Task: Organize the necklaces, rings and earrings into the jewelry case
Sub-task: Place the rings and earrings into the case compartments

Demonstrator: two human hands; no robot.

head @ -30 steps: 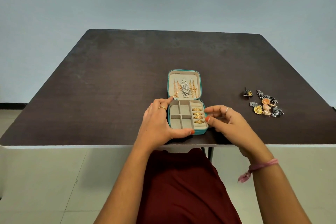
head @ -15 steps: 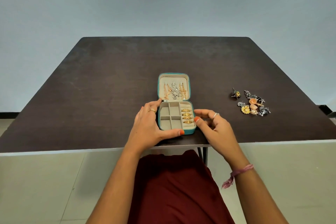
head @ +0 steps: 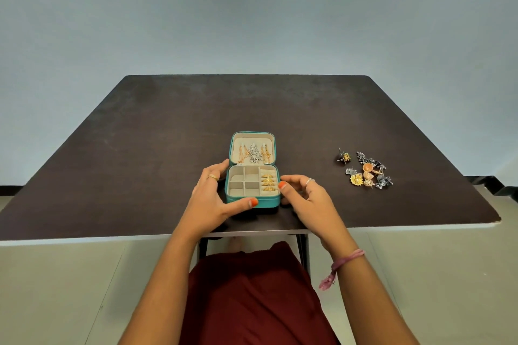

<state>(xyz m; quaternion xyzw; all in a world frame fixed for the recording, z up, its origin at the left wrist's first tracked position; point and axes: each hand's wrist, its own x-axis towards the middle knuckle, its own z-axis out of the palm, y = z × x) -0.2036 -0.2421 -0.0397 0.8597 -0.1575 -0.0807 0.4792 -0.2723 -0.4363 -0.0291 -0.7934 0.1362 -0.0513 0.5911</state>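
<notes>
Bracing the jewelry case (head: 253, 200), left hand (head: 213, 199) clamps its left side as 1 s ago; right hand (head: 307, 197), loosely curled and empty, has dropped beside the right wall. Rings (head: 267, 182) and necklaces (head: 253, 155) are in; earrings (head: 364, 169) remain on the table (head: 140, 162), so they're next.

Soft even light, faint shadows, sharp focus, wide-angle edge stretch
</notes>
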